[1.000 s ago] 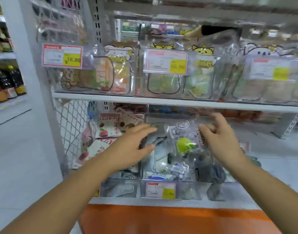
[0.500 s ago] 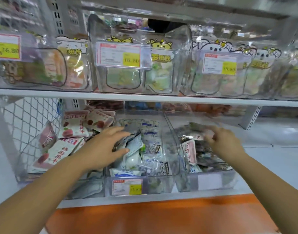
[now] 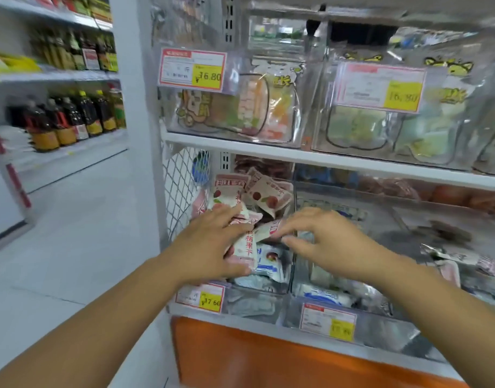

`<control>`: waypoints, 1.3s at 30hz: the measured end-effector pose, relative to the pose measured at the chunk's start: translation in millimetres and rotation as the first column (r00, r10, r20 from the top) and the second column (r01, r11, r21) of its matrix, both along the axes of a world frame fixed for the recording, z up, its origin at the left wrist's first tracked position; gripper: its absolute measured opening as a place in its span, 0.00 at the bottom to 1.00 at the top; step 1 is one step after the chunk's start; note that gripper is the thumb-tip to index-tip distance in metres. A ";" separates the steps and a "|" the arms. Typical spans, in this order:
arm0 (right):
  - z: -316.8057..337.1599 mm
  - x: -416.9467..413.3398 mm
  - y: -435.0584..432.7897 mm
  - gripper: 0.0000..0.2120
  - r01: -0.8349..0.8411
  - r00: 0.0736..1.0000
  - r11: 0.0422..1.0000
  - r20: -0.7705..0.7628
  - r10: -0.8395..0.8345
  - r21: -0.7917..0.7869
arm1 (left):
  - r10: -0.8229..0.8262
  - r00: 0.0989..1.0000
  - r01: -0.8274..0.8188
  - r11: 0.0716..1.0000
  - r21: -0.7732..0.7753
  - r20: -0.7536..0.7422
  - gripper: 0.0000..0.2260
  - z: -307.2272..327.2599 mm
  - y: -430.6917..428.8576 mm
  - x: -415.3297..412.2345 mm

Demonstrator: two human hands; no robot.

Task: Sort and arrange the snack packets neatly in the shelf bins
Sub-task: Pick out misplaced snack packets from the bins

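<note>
Clear, glossy plastic bins (image 3: 290,275) hold snack packets (image 3: 268,195) of shiny printed film on a smooth, white-painted metal shelf (image 3: 324,161). The side mesh (image 3: 178,191) is white-coated wire, the price tags (image 3: 191,69) paper behind glossy clear plastic, the orange panel (image 3: 268,359) below smooth and slightly shiny.
</note>
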State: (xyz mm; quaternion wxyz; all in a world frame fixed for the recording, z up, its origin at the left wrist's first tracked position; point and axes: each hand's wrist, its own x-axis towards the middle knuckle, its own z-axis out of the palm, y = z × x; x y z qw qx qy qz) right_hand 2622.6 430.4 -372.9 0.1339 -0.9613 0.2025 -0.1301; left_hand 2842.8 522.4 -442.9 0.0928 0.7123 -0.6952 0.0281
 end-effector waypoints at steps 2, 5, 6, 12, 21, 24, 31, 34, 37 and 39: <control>3.4 29.0 -6.8 0.08 -0.032 0.973 0.999 -0.229 0.037 0.023 | -0.006 1.000 0.005 1.000 -0.027 -0.025 0.36 1.4 -1.8 4.4; -4.5 59.6 -11.8 0.19 -0.097 0.772 0.986 -0.635 -0.009 -0.132 | -0.022 0.998 0.018 0.997 -0.070 -0.053 0.32 3.1 -5.3 13.0; -10.0 66.2 -11.3 0.24 -0.109 0.690 0.976 -0.721 -0.063 -0.189 | -0.028 0.998 0.023 0.997 -0.079 -0.061 0.32 2.7 -6.7 15.0; -26.5 70.7 -7.0 0.20 -0.163 0.696 0.930 -0.707 -0.128 -0.329 | -0.056 0.987 0.042 0.995 -0.091 -0.150 0.33 3.6 -8.8 15.4; -5.7 -2.6 -14.7 0.11 0.123 0.899 0.976 0.397 -0.185 0.178 | -0.054 0.927 0.040 0.998 -0.045 -0.371 0.28 30.7 20.4 0.6; -6.8 -41.1 -16.2 0.09 0.230 0.771 0.970 0.593 -0.233 0.082 | -0.067 0.927 0.059 0.998 -0.035 -0.370 0.21 31.8 24.9 -7.9; -29.2 -79.3 -37.1 0.19 0.241 0.970 0.970 -0.032 -0.242 -0.036 | -0.093 0.943 0.146 0.979 0.145 -0.318 0.09 16.9 12.9 -18.3; -28.9 -65.6 -23.4 0.19 0.147 0.989 0.989 -0.017 -0.148 -0.031 | -0.086 0.944 0.144 0.976 0.166 -0.317 0.08 18.4 13.1 -14.6; -21.0 -42.8 -1.5 0.17 0.052 0.998 0.998 0.021 -0.051 -0.034 | -0.100 0.948 0.159 0.971 0.177 -0.302 0.09 18.6 12.5 -14.0; -18.7 -22.9 14.2 0.14 -0.029 1.000 0.999 -0.007 0.029 -0.034 | -0.100 0.949 0.158 0.972 0.175 -0.299 0.09 18.2 12.6 -13.6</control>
